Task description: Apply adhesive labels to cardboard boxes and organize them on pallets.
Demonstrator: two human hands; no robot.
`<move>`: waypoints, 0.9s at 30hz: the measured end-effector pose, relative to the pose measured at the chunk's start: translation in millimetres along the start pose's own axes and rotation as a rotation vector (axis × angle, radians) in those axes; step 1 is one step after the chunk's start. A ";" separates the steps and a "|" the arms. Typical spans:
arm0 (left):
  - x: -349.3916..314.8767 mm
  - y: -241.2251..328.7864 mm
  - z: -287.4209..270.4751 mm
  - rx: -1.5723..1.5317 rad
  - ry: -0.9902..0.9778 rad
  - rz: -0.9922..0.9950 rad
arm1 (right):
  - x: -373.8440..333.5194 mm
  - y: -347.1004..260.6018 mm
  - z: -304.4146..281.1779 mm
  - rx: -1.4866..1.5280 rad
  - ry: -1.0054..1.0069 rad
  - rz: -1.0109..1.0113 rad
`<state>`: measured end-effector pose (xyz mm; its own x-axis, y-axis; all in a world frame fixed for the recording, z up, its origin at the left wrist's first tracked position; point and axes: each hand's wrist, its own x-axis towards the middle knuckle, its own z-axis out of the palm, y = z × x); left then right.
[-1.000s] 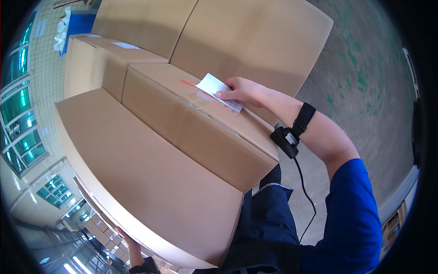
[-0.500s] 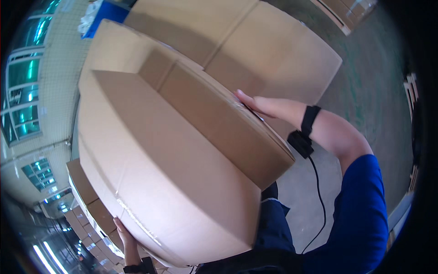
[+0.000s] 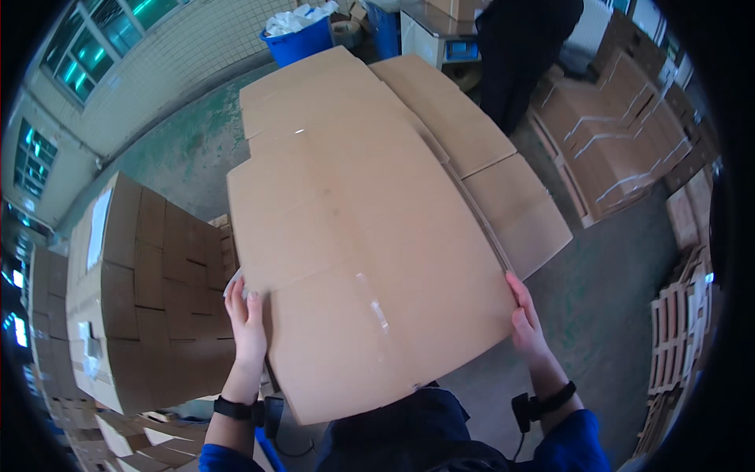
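Observation:
A large brown flattened cardboard box (image 3: 338, 212) spreads out in front of me, its near edge close to my waist. A short strip of shiny tape lies on its face. My right hand (image 3: 531, 322) grips its right edge near the close corner, the finger along the rim and the thumb bent. My left hand (image 3: 248, 326) is beside the left edge, fingers raised and apart; whether it touches the board is hard to tell. More flat cardboard (image 3: 503, 189) lies partly under the box on the right.
Stacked cartons (image 3: 169, 291) stand close on the left. Bundled flat cardboard (image 3: 617, 141) sits on a pallet at the far right, with wooden pallets (image 3: 668, 338) nearer. A person in dark clothes (image 3: 519, 55) stands beyond, near a blue tub (image 3: 299, 43) holding white material.
The box, tilted up with panels standing at angles, now lies flat. My right hand has moved from its upper edge to the near right edge; my left hand has come up beside the left edge.

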<state>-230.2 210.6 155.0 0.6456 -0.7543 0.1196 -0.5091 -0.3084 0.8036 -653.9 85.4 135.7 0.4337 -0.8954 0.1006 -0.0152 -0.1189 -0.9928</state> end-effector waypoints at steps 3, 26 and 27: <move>-34.0 -13.7 -16.1 -0.037 0.024 0.181 | 5.2 -3.9 20.1 0.265 0.186 0.075; -99.2 -17.0 -20.5 -0.879 0.188 0.034 | -28.4 -30.0 97.5 0.410 0.490 0.159; -84.3 -18.3 -22.4 -0.831 0.270 0.036 | -25.4 -30.9 104.7 0.411 0.499 0.182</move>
<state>-262.6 292.8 143.3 0.8035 -0.5597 0.2025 -0.0200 0.3147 0.9490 -570.2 156.7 157.0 -0.0138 -0.9885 -0.1505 0.3383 0.1370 -0.9310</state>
